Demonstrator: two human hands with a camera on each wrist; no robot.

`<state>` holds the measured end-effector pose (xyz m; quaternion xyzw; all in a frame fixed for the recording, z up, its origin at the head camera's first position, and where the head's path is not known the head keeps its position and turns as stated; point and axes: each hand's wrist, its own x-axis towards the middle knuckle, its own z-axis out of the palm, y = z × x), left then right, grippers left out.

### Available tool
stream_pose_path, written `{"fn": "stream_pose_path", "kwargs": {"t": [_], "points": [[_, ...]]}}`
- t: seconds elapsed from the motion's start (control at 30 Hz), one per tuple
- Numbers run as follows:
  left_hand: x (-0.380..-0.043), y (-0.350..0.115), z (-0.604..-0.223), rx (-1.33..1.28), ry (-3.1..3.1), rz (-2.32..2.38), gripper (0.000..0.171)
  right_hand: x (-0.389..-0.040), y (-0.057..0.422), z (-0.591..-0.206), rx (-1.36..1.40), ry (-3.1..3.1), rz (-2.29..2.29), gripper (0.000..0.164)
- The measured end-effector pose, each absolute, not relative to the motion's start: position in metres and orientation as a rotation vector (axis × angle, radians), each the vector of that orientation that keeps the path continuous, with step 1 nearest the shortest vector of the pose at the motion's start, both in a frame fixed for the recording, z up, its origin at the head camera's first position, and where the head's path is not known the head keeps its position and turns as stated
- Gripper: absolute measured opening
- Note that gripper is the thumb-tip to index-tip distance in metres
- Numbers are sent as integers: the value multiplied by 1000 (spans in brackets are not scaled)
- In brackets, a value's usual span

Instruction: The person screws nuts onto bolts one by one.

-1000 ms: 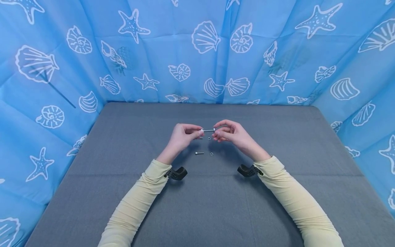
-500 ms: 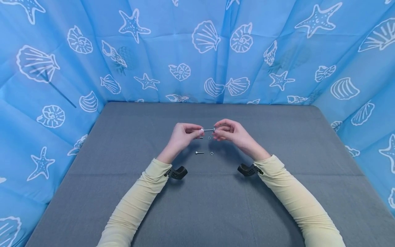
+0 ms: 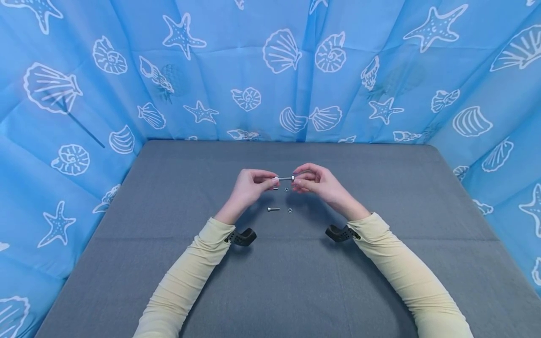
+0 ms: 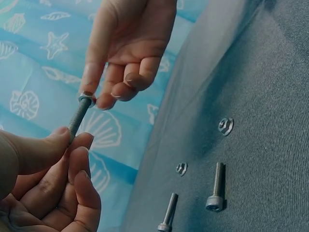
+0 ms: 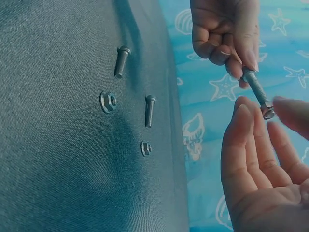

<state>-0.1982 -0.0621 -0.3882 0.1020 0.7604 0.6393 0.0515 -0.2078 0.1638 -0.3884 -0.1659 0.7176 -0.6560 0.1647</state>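
Note:
My left hand (image 3: 248, 188) pinches a metal bolt (image 3: 285, 178) by its head end, between thumb and forefinger, and keeps it level above the table. A hex nut (image 4: 87, 97) sits on the bolt's far end. My right hand (image 3: 319, 183) has its thumb and fingertips about that nut; in the right wrist view the nut (image 5: 268, 111) shows between them, with the bolt's tip just visible in its hole. The bolt's head is mostly hidden by my left fingers.
On the grey table (image 3: 274, 281) below lie two socket-head bolts, a nearer bolt (image 3: 273, 209) and a farther bolt (image 3: 275, 188) partly covered by my left hand. To their right lie a nearer flange nut (image 3: 289, 210) and a farther flange nut (image 3: 286, 189). A blue curtain (image 3: 236, 61) surrounds the table.
Both hands stay in nearly the same place. The right fingertips shift slightly about the nut, and the nut's visible face changes a little. The loose bolts and nuts lie still.

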Motion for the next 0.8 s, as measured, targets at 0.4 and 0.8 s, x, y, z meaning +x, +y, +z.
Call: {"fn": "stream_pose_path", "kwargs": {"t": [0.4,0.8], "points": [[-197,-60,-389,285,2360,1893,20,-208,166,-389,-414,2096,-1768,34],[-199,-59,-392,312,2378,1871,24,-207,165,-387,-408,2115,-1728,35]]}}
